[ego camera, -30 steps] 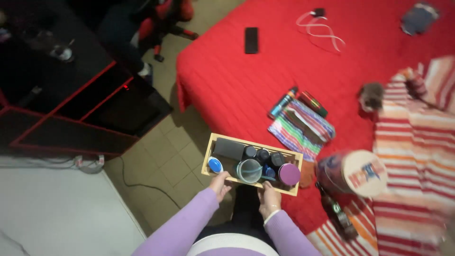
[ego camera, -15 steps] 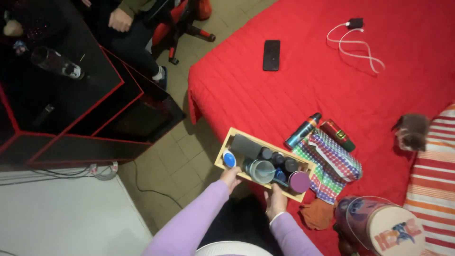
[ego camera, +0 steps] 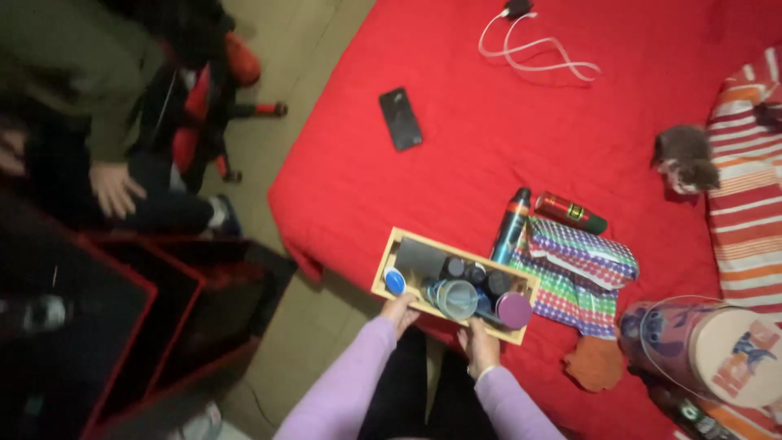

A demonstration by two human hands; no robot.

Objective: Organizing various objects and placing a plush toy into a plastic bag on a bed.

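A shallow wooden tray (ego camera: 405, 241) packed with toiletries is gripped along its near long side by two hands in lilac sleeves, a hold that appears suited to keeping it level so that the upright containers are not tipped. The left hand (ego camera: 398, 313) is closed on the near rim toward the tray's left end, fingers curled under and thumb on the edge; the right hand (ego camera: 479, 346) is clamped on the same rim further right, just below a purple-lidded jar (ego camera: 514, 310). Both forearms are extended forward from the body and angled slightly inward, wrists roughly straight. The tray is held at the edge of a bed covered in a red sheet (ego camera: 505, 147), its far side over the mattress and its near side over the tiled floor; whether it rests on the bed cannot be told. Inside it a blue cap (ego camera: 395, 282), a clear cup (ego camera: 457, 299) and several dark bottle tops are seen. Just beyond, a tall spray can (ego camera: 511, 226) and a red can (ego camera: 570, 213) are laid against a checked multicoloured pouch (ego camera: 582, 271). Further off a dark phone (ego camera: 400, 119), a kitten (ego camera: 686, 159) and, farthest, a white cable (ego camera: 538, 50) are spread over the sheet. At upper left, another person's hand (ego camera: 114, 189) is seen beside a red-and-black chair (ego camera: 213, 102).
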